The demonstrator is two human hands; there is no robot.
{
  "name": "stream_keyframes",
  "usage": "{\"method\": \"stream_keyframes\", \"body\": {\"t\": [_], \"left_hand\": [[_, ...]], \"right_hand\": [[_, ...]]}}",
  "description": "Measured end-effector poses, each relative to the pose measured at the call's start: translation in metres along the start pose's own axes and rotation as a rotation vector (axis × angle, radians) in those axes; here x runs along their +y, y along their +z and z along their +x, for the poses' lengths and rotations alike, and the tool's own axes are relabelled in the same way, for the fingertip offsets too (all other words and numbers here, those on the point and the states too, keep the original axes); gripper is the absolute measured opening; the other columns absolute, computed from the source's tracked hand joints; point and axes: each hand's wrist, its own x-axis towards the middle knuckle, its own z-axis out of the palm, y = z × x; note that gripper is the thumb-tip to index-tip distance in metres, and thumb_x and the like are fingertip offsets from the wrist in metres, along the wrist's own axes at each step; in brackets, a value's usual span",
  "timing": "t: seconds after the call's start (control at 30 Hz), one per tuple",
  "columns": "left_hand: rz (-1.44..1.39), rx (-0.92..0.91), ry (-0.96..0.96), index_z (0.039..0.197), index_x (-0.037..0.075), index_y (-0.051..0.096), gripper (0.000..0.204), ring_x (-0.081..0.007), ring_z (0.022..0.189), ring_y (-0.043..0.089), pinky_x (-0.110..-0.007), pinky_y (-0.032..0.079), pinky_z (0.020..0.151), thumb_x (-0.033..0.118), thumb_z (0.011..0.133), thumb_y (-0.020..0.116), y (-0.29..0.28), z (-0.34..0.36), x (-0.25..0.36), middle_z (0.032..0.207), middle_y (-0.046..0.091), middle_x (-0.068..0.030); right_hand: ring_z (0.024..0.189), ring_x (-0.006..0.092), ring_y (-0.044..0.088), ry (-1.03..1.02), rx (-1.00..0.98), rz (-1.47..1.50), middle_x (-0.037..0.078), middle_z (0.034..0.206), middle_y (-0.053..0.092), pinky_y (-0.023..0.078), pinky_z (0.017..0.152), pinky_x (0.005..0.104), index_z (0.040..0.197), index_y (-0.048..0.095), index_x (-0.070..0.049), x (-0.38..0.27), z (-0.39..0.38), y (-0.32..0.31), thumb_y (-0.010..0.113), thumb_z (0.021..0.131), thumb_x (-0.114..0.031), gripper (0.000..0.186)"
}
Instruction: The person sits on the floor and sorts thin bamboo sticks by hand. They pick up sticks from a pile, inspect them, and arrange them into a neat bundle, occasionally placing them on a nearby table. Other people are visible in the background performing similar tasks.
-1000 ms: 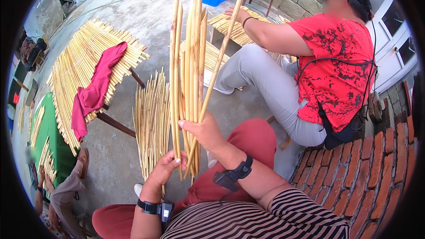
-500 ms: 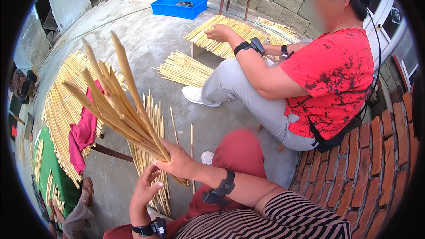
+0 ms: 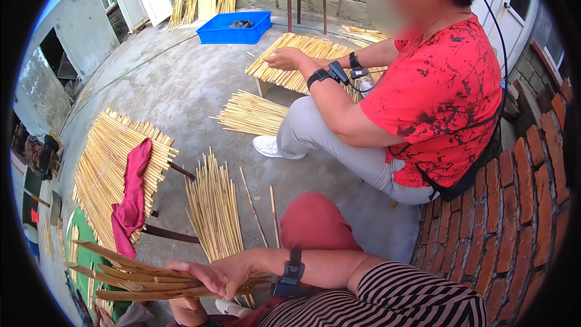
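Clasped around a bundle of split bamboo strips [image 3: 151, 278], the right hand [image 3: 212, 275] holds them lying almost flat, their tips fanning out to the person's left over the green mat [image 3: 82, 263]. Only a bit of the left hand [image 3: 184, 310] shows beneath, so I cannot tell its grip. Squaring the ends and squeezing near the middle should keep strips from sliding loose.

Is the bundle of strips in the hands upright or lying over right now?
Lying over: the bundle of strips runs nearly level, fanning leftward from the right hand.
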Motion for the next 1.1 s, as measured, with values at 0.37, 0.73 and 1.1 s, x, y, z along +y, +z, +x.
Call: {"method": "stream_keyframes", "body": {"t": [0.37, 0.73, 1.1], "left_hand": [[0.669, 0.332, -0.134, 0.091, 0.005, 0.04, 0.035, -0.0158, 0.057, 0.051, -0.029, 0.045, 0.055, 0.007, 0.075, 0.072, 0.032, 0.002, 0.036, 0.064, 0.051, -0.0062], [0.183, 0.798, 0.244, 0.101, 0.006, 0.044, 0.035, -0.0162, 0.071, 0.051, -0.031, 0.044, 0.07, 0.018, 0.08, 0.069, -0.015, -0.007, 0.059, 0.08, 0.05, -0.0072], [0.133, 0.519, 0.16, 0.135, 0.002, 0.029, 0.087, -0.02, 0.063, 0.058, -0.036, 0.052, 0.066, 0.032, 0.071, 0.079, -0.072, -0.043, 0.082, 0.076, 0.051, -0.0066]], "right_hand": [[0.108, 0.0286, 0.052, -0.113, 0.392, -0.335, 0.016, 0.114, 0.053, 0.042, 0.09, 0.0375, 0.117, 0.044, -0.001, -0.009, 0.008, 0.024, 0.079, 0.059, -0.014, 0.069], [0.085, 0.0419, 0.061, -0.073, 0.567, -0.684, 0.025, 0.087, 0.063, 0.05, 0.076, 0.0442, 0.105, 0.051, 0.0, -0.041, 0.077, 0.01, 0.067, 0.063, -0.013, 0.047], [0.066, 0.0205, 0.062, 0.173, 0.209, -0.165, 0.009, 0.071, 0.063, 0.049, 0.062, 0.0333, 0.081, 0.058, 0.001, 0.005, 0.109, 0.003, 0.067, 0.066, -0.013, 0.022]]}}
